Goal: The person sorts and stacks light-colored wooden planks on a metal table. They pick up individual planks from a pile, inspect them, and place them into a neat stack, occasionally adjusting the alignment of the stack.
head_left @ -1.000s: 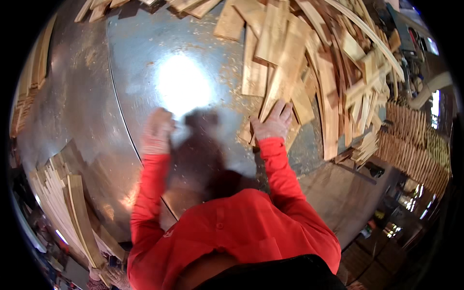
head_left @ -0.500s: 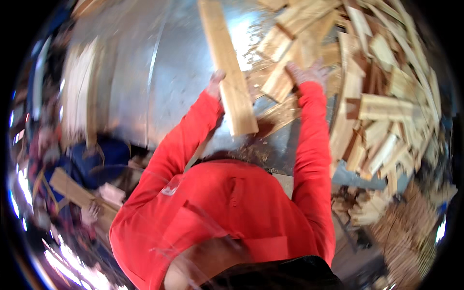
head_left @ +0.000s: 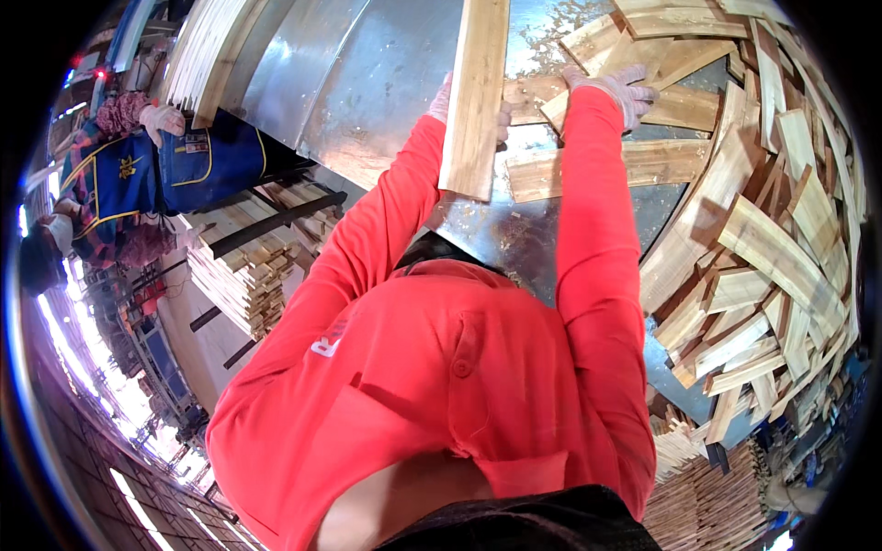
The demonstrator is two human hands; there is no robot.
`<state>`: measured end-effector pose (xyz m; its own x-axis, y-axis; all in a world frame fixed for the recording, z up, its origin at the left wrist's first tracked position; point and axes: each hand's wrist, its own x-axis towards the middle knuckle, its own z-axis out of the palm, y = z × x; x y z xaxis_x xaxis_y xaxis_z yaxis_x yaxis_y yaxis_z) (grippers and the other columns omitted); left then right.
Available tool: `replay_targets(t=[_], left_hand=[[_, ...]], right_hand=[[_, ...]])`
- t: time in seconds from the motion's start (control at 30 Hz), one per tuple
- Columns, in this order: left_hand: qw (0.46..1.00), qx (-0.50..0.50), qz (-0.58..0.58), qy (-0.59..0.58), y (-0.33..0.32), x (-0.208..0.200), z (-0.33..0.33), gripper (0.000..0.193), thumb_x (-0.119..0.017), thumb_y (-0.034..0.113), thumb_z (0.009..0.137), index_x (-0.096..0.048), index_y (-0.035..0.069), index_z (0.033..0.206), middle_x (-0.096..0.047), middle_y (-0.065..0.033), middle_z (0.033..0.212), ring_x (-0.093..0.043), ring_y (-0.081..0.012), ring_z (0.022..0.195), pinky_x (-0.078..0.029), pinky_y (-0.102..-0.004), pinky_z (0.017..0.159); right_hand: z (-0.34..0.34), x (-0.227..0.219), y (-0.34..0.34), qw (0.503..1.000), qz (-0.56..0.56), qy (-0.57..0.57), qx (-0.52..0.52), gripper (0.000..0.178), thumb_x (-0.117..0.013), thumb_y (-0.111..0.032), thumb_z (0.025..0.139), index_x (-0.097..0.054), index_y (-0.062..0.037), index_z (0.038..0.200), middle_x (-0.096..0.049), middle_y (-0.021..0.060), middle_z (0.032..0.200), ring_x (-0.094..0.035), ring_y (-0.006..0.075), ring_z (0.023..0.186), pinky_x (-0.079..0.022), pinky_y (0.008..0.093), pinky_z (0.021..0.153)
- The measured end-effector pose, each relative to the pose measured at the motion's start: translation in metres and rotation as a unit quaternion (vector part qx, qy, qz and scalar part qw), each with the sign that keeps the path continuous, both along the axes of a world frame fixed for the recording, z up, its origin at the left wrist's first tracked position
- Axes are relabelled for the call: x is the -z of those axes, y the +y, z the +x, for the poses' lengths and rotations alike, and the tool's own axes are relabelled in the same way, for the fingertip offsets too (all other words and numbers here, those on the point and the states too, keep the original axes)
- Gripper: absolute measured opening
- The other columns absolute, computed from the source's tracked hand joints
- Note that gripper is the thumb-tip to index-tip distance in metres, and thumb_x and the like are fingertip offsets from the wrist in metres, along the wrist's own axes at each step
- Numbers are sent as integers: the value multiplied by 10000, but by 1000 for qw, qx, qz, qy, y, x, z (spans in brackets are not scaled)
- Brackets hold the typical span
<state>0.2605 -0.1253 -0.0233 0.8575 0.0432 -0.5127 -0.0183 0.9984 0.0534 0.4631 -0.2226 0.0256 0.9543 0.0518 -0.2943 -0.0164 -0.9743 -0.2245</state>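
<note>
My left hand (head_left: pixel 443 99), in a thin pale glove, is closed around a long wooden board (head_left: pixel 476 92). Its fingertips show past the board's right edge, and the board is raised above the metal table (head_left: pixel 386 110). My right hand (head_left: pixel 620 94), gloved as well, has its fingers spread over several loose boards on the table. Under and around it lie a crossing board (head_left: pixel 687 106) and a nearer board (head_left: pixel 666 163) with wood dust on it. The palm side of my right hand is hidden.
A big heap of short wooden pieces (head_left: pixel 781 248) fills the right side. At the far left stands a row of upright boards (head_left: pixel 213 46), beside a co-worker in a blue apron (head_left: pixel 207 158). Stacked timber (head_left: pixel 241 275) sits lower left; more stacked boards (head_left: pixel 712 496) lie lower right.
My view has turned, so the scene has shifted. The board in my left hand stands more upright. My right hand stays spread over the loose boards. The co-worker's hand is now beside the upright row.
</note>
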Motion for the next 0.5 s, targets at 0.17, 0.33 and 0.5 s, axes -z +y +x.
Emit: replay_targets(t=[0.17, 0.33, 0.5], left_hand=[[932, 74, 323, 149, 3, 19, -29, 541, -681, 414, 856, -582, 17, 1210, -687, -129, 974, -675, -240, 777, -571, -400, 713], [930, 48, 320, 175, -14, 4, -45, 536, -729, 160, 805, -536, 39, 1290, -674, -127, 1082, -665, -261, 963, -550, -409, 847], [882, 84, 431, 174, -14, 18, -59, 493, -666, 133, 850, -520, 27, 1309, -650, -103, 1110, -642, -214, 946, -534, -354, 849]], right_hand=[[-13, -10, -33, 998, -12, 48, 33, 1105, -795, -341, 644, -146, -58, 1492, -240, 249, 1496, -427, 388, 1287, -483, 413, 970], [-68, -8, -146, 934, 340, 85, -68, 938, -774, -204, 655, -298, -21, 1442, -444, 228, 1373, -494, 277, 1242, -483, 371, 952], [-157, -51, -229, 632, 648, 426, -11, 878, -811, -271, 651, -396, 28, 1364, -577, 168, 1183, -598, 276, 1051, -481, 374, 921]])
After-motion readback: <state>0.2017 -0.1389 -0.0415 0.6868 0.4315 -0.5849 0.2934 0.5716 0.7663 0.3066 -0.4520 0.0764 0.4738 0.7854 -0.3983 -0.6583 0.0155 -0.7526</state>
